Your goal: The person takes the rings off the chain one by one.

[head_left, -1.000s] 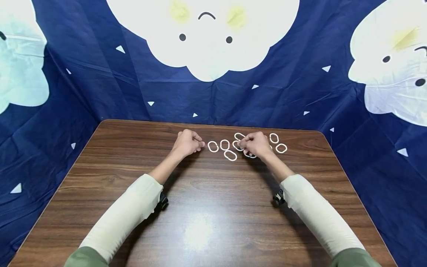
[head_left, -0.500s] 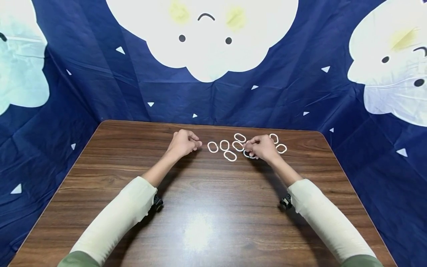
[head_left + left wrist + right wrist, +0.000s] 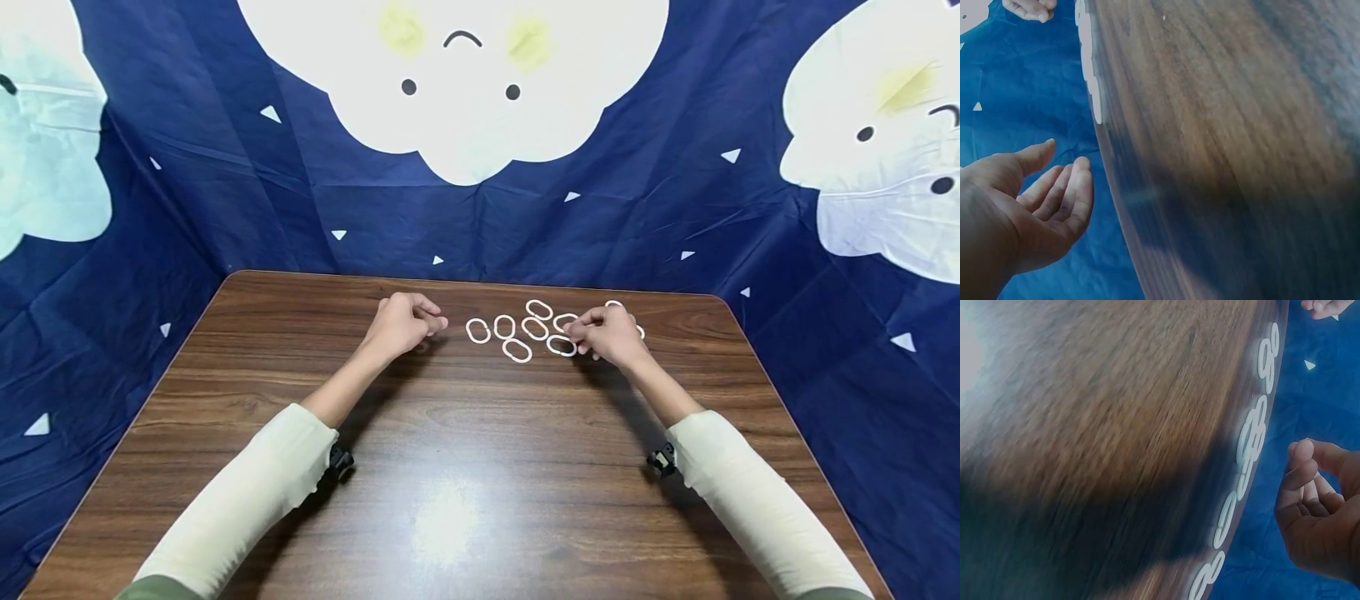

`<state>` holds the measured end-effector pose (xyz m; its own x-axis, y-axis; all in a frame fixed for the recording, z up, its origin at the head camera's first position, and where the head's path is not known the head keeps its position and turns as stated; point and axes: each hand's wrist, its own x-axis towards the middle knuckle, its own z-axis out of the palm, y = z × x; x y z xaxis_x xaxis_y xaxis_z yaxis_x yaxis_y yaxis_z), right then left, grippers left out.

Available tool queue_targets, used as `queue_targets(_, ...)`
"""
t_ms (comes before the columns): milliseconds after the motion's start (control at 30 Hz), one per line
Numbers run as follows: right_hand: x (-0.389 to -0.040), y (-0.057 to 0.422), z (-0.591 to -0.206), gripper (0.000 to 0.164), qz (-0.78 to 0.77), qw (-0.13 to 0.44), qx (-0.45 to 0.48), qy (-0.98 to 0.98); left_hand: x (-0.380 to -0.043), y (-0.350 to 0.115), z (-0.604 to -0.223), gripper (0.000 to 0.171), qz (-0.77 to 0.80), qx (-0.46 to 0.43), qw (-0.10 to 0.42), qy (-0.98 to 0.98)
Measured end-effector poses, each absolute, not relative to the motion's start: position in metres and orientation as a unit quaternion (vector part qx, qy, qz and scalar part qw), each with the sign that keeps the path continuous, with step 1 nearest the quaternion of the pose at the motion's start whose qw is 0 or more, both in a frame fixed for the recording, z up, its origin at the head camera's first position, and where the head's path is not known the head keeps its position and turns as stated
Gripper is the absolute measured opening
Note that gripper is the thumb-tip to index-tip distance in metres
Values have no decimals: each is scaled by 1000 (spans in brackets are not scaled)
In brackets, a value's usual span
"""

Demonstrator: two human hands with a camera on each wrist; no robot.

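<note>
Several white oval rings, each with a small split, lie flat near the table's far edge in the head view. The leftmost ring (image 3: pixel 468 330) is nearest to my left hand (image 3: pixel 402 323), which hovers left of it with loosely bent fingers and nothing between them. My right hand (image 3: pixel 606 333) is over the right part of the group, its thumb and fingertip together in the right wrist view and no ring showing between them. A lower ring (image 3: pixel 561 355) sits beside its fingertips. Two rings at the far right are partly hidden behind this hand.
The brown wooden table (image 3: pixel 450 433) ends at a rounded far edge just behind the rings. A dark blue cloth (image 3: pixel 405 200) with white clouds and triangles hangs behind and at both sides. Each sleeve carries a small black wrist camera (image 3: pixel 663 460).
Both hands have drawn apart: the left moved left from the leftmost ring, the right moved right, uncovering rings in the middle and covering those at the far right. The uncovered rings stay put.
</note>
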<state>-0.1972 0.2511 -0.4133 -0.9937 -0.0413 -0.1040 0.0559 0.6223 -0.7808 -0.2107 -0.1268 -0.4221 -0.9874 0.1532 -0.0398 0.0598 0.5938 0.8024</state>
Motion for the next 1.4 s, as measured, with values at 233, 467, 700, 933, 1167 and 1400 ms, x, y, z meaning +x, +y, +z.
queue_targets(233, -192, 263, -409, 19, -422, 45, 7, 906, -210, -136, -419, 33, 436, 56, 45, 897)
queue_targets(467, -187, 277, -404, 22, -408, 42, 16, 912, -208, -147, -418, 33, 422, 58, 27, 905)
queue_targets(700, -179, 292, -403, 26, -405, 40, 25, 913, -206, -153, -416, 31, 415, 46, 24, 908)
queue_targets(933, -175, 302, -405, 29, -414, 31, 32, 909, -204, -159, -418, 33, 406, 44, 18, 913)
queue_targets(1167, -172, 313, -407, 30, -410, 33, 35, 911, -201, -169, -421, 35, 405, 37, 19, 914)
queue_targets(1400, -169, 322, -407, 32, -411, 33, 36, 910, -201, -178, -424, 34, 405, 33, 14, 914)
